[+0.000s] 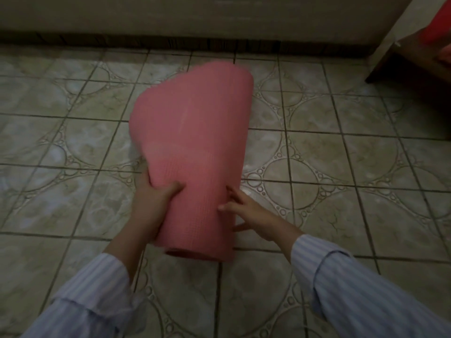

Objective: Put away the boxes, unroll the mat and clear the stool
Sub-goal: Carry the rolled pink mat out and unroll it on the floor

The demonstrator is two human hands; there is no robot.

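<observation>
Left hand [156, 198] grips, spread right hand [253, 215] touches, rolled mat [195, 142] pointing lengthwise away.

Your mat [192, 142] looks like matt pink foam, its skin covered in a fine grid of ribs. The floor [341, 147] is glazed tile with a soft sheen and raised circle patterns, and your sleeves [366, 289] are thin striped cloth.

Mat's [192, 142] far end motion-blurred.
</observation>
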